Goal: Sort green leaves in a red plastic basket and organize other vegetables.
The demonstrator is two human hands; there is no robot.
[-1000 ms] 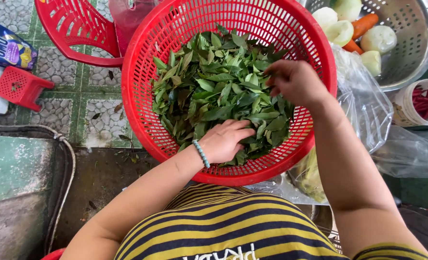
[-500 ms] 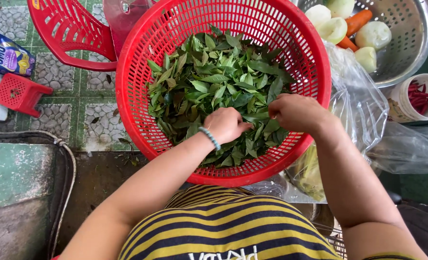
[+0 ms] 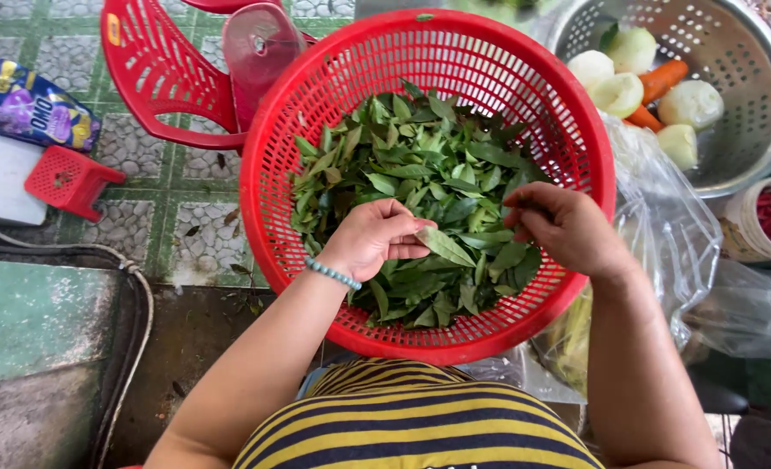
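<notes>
**2 hands in 1 basket of leaves**

1 round red basket (image 3: pixel 576 130) holds a heap of green leaves (image 3: pixel 420 165). The left hand (image 3: pixel 370 239) pinches 1 leaf (image 3: pixel 444 247) between its fingertips above the heap. The right hand (image 3: pixel 563 227) is curled shut on leaves at the basket's right side. Beside it, 1 metal colander (image 3: pixel 750 148) holds 5 pale peeled vegetables and 1 carrot (image 3: pixel 663 80).

Red basket (image 3: pixel 316 130), green leaves (image 3: pixel 429 165)
</notes>
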